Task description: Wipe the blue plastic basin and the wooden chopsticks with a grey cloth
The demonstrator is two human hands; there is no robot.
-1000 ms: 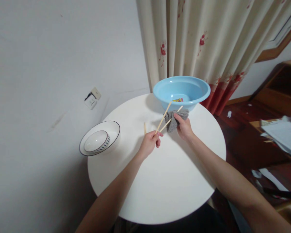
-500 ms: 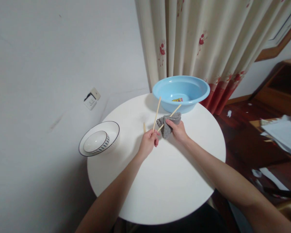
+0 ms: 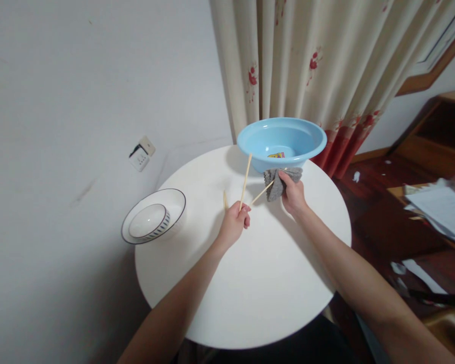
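Note:
Two pale wooden chopsticks (image 3: 245,181) spread apart from the closed fingers of my left hand (image 3: 234,222) above the middle of the table. One points up and away; the other slants to the right into a grey cloth (image 3: 276,186). My right hand (image 3: 293,194) pinches that cloth around the slanted chopstick near its far end, so the tip is mostly covered. Beyond my left hand, more chopsticks (image 3: 225,200) lie on the white table, partly hidden by the hand.
A light blue basin (image 3: 284,165) stands at the table's (image 3: 242,298) far edge. To the left, a small bowl (image 3: 148,221) sits inside a larger dark-rimmed dish (image 3: 177,202). A wall socket (image 3: 139,159) is behind them. Papers (image 3: 440,207) lie off to the right.
My right hand and the cloth have slid right and away along the slanted chopstick, toward its far end. My left hand keeps its grip in nearly the same place.

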